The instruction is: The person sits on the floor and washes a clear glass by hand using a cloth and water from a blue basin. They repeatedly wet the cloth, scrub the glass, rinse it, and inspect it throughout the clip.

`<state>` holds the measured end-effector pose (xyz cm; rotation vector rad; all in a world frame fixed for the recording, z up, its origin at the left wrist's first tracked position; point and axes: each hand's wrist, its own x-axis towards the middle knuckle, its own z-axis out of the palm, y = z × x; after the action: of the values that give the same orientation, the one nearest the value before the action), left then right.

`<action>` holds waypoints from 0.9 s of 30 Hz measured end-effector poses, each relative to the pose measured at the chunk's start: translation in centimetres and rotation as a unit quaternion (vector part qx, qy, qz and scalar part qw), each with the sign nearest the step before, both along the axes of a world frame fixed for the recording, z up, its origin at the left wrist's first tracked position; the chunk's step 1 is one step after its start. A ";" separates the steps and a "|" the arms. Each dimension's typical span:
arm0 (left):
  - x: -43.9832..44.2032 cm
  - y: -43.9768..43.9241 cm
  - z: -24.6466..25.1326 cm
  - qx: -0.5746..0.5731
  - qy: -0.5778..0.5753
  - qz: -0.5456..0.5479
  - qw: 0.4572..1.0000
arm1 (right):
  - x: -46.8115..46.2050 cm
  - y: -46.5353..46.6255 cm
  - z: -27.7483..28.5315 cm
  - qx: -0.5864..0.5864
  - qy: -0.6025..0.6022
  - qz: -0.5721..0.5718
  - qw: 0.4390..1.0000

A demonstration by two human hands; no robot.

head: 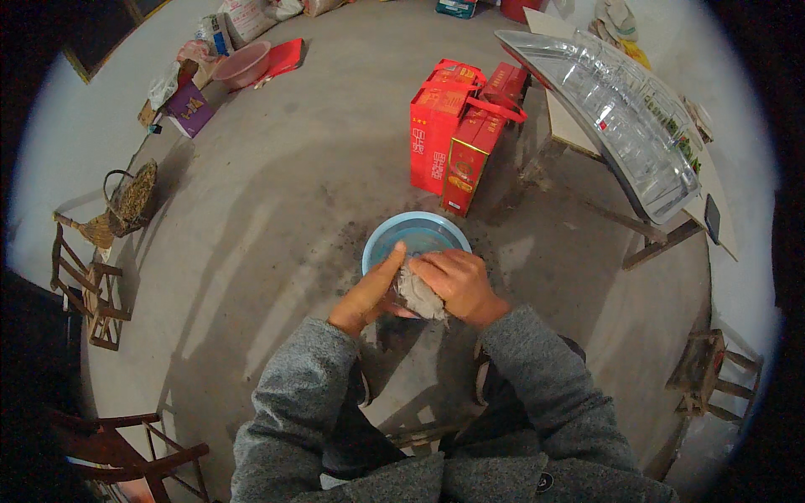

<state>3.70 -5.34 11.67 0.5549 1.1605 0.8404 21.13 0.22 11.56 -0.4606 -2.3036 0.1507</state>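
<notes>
A light blue plastic basin (372,242) stands on the concrete floor before me, with what looks like water inside. Over its near edge, my right hand (456,283) is closed on a crumpled beige cloth (418,295). My left hand (370,290) is beside the cloth, thumb pointing up and away from me; its fingers pass low under the cloth and are partly hidden. Whether it grips the cloth or something beneath cannot be told. Both hands are close together, between my knees.
Red gift boxes (434,138) stand just beyond the basin. At the right, a large tray of clear glasses (629,119) rests on a table (569,129). Wooden chairs (104,295) stand at the sides. A pink basin (242,66), sacks (248,22) and a wicker basket (133,195) lie along the left and far wall.
</notes>
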 end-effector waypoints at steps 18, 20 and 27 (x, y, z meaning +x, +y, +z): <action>1.3 -0.4 1.1 0.454 0.335 0.043 0.825 | 0.6 -0.9 -5.5 -0.858 0.216 0.123 0.450; 1.8 -0.3 0.1 0.361 0.264 0.106 0.888 | -0.7 -1.2 -5.1 -0.776 0.369 0.086 0.505; 0.5 -0.5 -2.9 0.007 -0.010 -0.028 1.000 | -0.9 -0.2 1.7 -0.019 -0.030 -0.013 0.999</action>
<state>4.21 -5.85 8.77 0.5868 1.1165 0.8042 20.25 0.01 13.22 -0.5212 -2.3561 0.1696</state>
